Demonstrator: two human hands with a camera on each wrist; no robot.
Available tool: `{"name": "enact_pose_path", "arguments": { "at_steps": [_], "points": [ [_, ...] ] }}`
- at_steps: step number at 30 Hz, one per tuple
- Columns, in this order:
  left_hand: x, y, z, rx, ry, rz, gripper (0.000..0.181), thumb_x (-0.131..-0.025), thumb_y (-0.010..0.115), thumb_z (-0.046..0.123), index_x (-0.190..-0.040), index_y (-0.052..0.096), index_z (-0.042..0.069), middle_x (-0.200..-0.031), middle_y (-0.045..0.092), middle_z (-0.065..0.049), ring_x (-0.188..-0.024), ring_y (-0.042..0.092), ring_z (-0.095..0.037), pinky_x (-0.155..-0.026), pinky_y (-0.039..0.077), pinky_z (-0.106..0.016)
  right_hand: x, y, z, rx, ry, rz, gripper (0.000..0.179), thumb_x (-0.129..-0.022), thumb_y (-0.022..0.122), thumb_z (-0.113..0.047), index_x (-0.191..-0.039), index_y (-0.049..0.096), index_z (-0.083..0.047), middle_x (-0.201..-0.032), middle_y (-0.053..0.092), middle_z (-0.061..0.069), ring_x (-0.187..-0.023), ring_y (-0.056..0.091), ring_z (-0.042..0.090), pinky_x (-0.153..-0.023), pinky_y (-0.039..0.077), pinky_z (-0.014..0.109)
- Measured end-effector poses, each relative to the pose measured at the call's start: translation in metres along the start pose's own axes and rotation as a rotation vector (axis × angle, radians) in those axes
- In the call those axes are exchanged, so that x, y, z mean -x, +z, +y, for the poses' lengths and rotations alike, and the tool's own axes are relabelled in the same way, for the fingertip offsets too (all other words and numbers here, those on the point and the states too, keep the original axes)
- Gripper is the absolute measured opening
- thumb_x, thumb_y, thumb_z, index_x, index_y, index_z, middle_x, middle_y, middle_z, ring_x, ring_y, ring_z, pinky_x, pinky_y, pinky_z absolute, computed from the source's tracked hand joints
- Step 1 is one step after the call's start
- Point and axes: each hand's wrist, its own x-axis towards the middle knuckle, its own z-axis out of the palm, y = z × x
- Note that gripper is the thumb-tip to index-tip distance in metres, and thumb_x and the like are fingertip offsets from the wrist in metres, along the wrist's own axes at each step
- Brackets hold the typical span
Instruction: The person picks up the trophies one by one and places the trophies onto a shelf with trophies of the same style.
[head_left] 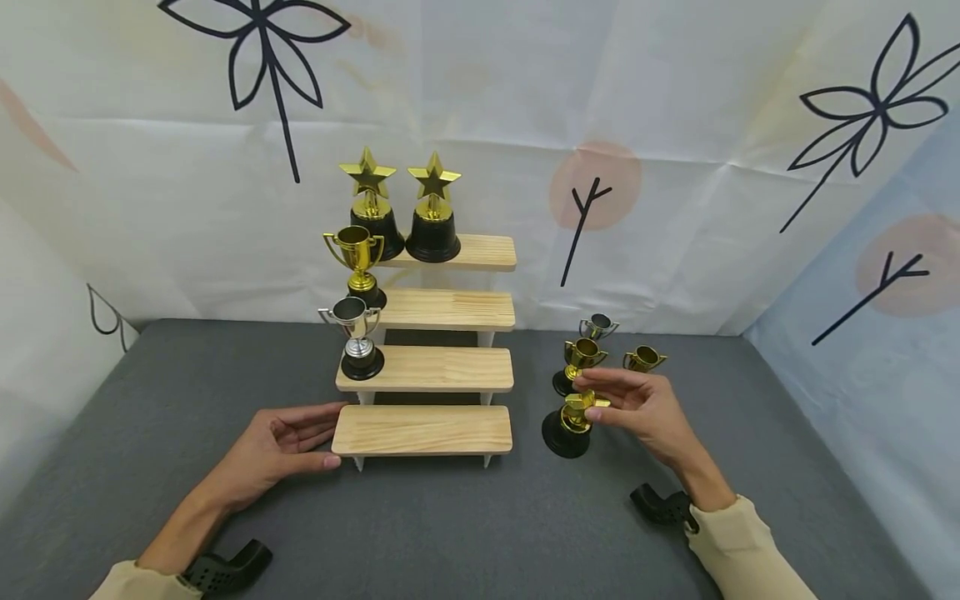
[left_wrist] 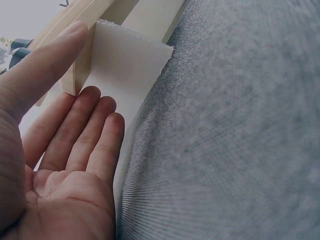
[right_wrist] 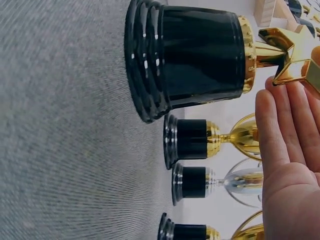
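Observation:
My right hand (head_left: 648, 412) pinches the gold star of a trophy (head_left: 566, 435) between thumb and fingers. The trophy's black base stays roughly upright; whether it touches the table I cannot tell. In the right wrist view, its base (right_wrist: 202, 55) shows large, with the star (right_wrist: 292, 52) at the fingertips. My left hand (head_left: 262, 454) lies beside the left end of the lowest shelf (head_left: 422, 430) of a wooden stepped stand, thumb apart from the fingers. In the left wrist view, its nearly straight fingers (left_wrist: 82, 130) reach the stand's white side support (left_wrist: 127, 62).
On the stand, two gold star trophies (head_left: 433, 221) share the top shelf, a gold cup (head_left: 358, 258) is below, then a silver cup (head_left: 360, 337). Behind my right hand stand two gold cups (head_left: 585, 354) and a silver cup (head_left: 598, 326). A patterned cloth (head_left: 465, 100) hangs behind.

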Motion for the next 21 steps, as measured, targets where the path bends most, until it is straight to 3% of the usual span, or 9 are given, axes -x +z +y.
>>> {"name": "enact_pose_path", "arguments": {
  "at_steps": [14, 21],
  "points": [
    [0.0001, 0.0022, 0.0008, -0.017, 0.003, 0.005, 0.069, -0.083, 0.076, -0.013, -0.14, 0.04, -0.024, -0.14, 0.059, -0.008, -0.124, 0.06, -0.011, -0.102, 0.052, -0.03, 0.0003, -0.0011, 0.0066, 0.095, 0.046, 0.008, 0.045, -0.086, 0.072, 0.014, -0.129, 0.058, 0.018, -0.119, 0.073, 0.007, -0.111, 0.069, 0.019, -0.083, 0.063, 0.029],
    [-0.0002, 0.0007, -0.0008, -0.037, -0.009, 0.011, 0.07, -0.082, 0.077, -0.011, -0.141, 0.041, -0.023, -0.14, 0.06, -0.003, -0.124, 0.06, -0.01, -0.101, 0.053, -0.03, 0.0005, -0.0013, 0.0103, 0.095, 0.071, 0.011, 0.045, -0.084, 0.074, 0.013, -0.126, 0.057, 0.021, -0.118, 0.073, 0.006, -0.104, 0.071, 0.02, -0.08, 0.064, 0.029]
  ]
}}
